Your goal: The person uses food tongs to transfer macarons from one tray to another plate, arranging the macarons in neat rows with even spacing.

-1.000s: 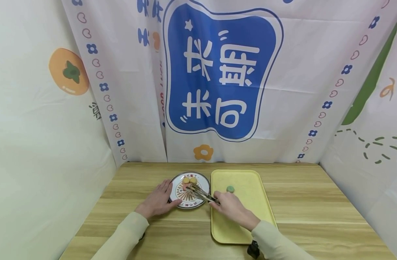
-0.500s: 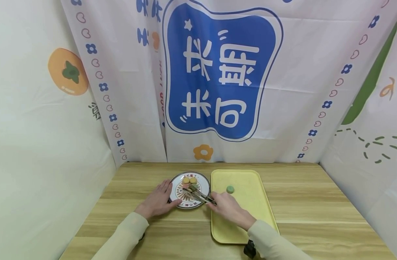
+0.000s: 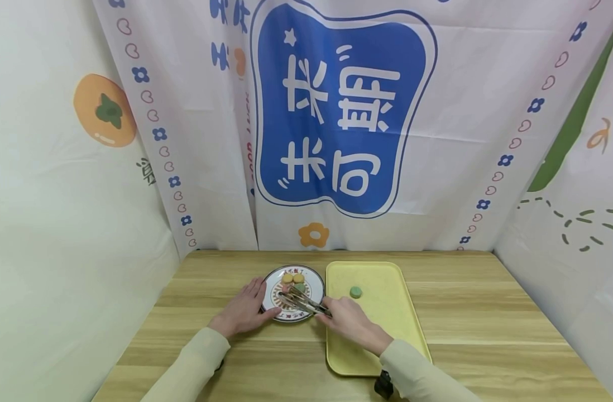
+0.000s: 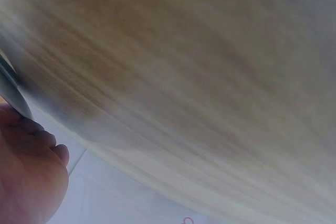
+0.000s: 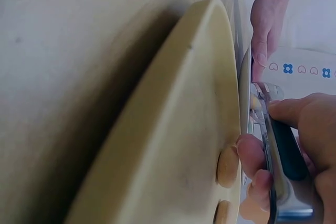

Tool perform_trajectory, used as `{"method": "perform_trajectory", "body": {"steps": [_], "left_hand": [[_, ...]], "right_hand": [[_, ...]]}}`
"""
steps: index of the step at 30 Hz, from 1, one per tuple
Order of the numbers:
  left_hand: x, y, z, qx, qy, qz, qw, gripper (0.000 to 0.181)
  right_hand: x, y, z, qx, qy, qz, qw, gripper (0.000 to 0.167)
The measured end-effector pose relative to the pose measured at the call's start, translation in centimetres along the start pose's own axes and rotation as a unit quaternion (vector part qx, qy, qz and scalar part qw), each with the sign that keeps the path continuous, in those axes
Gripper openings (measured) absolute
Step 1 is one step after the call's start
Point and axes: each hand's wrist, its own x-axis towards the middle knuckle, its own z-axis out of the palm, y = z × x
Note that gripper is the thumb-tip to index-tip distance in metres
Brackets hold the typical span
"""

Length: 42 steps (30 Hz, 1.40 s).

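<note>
My left hand [image 3: 243,310] rests on the left rim of a white patterned plate [image 3: 314,282], fingers straight, thumb along the near edge. On the plate sit two yellow macarons [image 3: 293,278], a pink macaron [image 3: 286,287] and a green macaron [image 3: 300,287]. My right hand [image 3: 349,321] holds metal tongs [image 3: 303,304] with dark grips, seen closely in the right wrist view. The tong arms are spread over the plate, beside the pink and green macarons, with nothing visible between the tips. Another green macaron [image 3: 355,292] lies on the yellow tray [image 3: 372,357].
The tray stands right of the plate, its raised rim close to it. In the right wrist view two round pieces [image 5: 228,167] lie on the tray. A wooden table [image 3: 487,335] carries everything, with printed cloth [image 3: 462,167] behind and at both sides.
My right hand and the tongs have shifted slightly left and towards me. The tong tips have spread apart, and the green macaron on the plate has come into sight. My left hand stays put.
</note>
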Motion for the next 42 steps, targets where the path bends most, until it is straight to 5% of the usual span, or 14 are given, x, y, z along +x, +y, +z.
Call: {"method": "perform_trajectory", "body": {"steps": [42], "left_hand": [[-0.1,0.2,-0.2,0.005,-0.005,-0.007,0.9999,0.099]], "right_hand": [[-2.5,1.6,-3.2,0.0,-0.006,0.055,0.9985,0.031]]}}
